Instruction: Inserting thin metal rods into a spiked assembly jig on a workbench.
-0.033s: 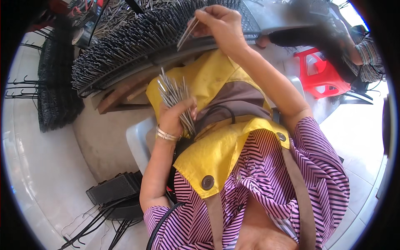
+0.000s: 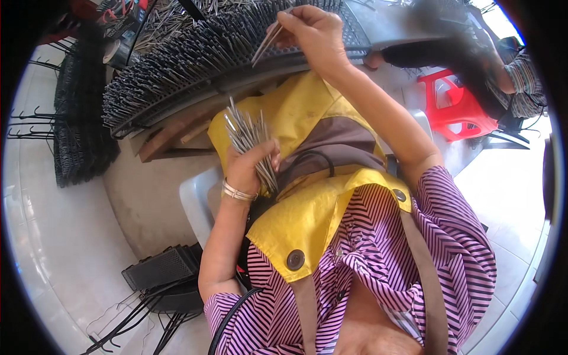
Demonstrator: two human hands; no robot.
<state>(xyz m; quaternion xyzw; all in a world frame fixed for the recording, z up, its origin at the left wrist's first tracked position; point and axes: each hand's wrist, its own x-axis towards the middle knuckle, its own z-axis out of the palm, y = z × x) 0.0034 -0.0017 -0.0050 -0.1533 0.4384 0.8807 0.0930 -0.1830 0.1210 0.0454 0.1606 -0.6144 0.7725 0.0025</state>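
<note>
My left hand [image 2: 244, 170] is closed round a loose bundle of thin grey metal rods [image 2: 244, 131], held upright above my lap. Their tips fan out at the top. My right hand [image 2: 321, 40] is raised at the near right part of a long black perforated rack [image 2: 201, 80]. Between its thumb and fingers it pinches a few thin metal rods [image 2: 265, 46], which slant down to the left; I cannot tell exactly how many. Dark rods [image 2: 171, 59] stand densely packed in the rack. My right fingers hide part of the rack behind them.
Loose rods [image 2: 168, 23] lie heaped behind the rack. A filled black rack [image 2: 83, 112] with hooks hangs at the left. Black perforated frames [image 2: 163, 271] stand on the floor at lower left. A red plastic stool [image 2: 449, 106] and another person [image 2: 523, 80] are at the right.
</note>
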